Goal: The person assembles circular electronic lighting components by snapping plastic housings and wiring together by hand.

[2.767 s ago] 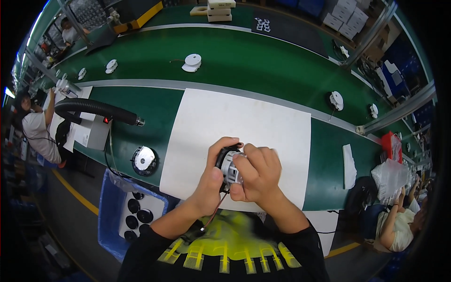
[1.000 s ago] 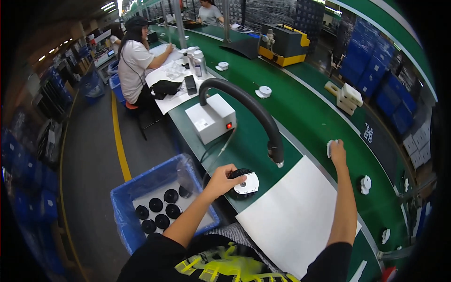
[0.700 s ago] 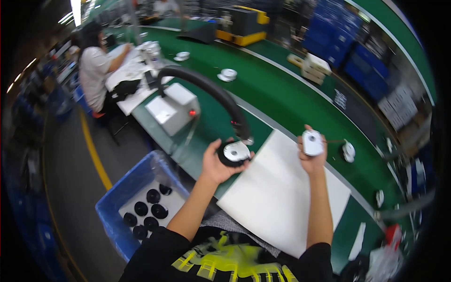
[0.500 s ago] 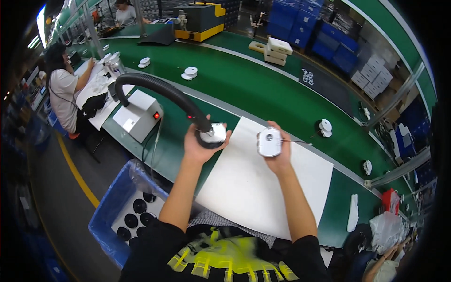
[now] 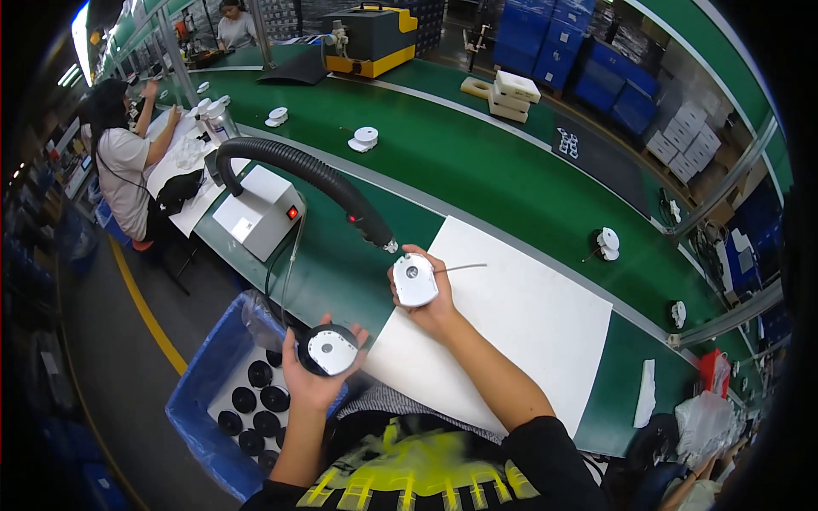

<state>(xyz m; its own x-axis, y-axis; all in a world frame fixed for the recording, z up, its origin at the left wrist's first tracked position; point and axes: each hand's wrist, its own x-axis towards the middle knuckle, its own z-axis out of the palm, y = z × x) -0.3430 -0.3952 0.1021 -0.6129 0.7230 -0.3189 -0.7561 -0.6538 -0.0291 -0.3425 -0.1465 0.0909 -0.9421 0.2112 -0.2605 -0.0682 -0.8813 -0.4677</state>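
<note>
My left hand (image 5: 312, 381) is wrapped round a round black part with a white face (image 5: 333, 350), held low over the table's near edge beside the blue bin. In my right hand (image 5: 433, 317) is a white rounded housing (image 5: 415, 281) with a hole in its middle. A thin grey wire sticks out from it to the right, over the white sheet (image 5: 486, 341). Just above that housing ends the nozzle of a black flexible hose (image 5: 311, 175), apart from the left-hand part. The hose rises from a white box (image 5: 258, 211) with a lit red switch.
A blue lined bin (image 5: 198, 375) at lower left holds several round black parts (image 5: 244, 399). Beyond my table, a green conveyor (image 5: 477, 162) carries several white parts (image 5: 365, 138). A person in a white top (image 5: 128, 162) sits at far left.
My left hand has drawn its part away from the hose nozzle, down toward the bin. My right hand has moved left, bringing the white housing close under the nozzle.
</note>
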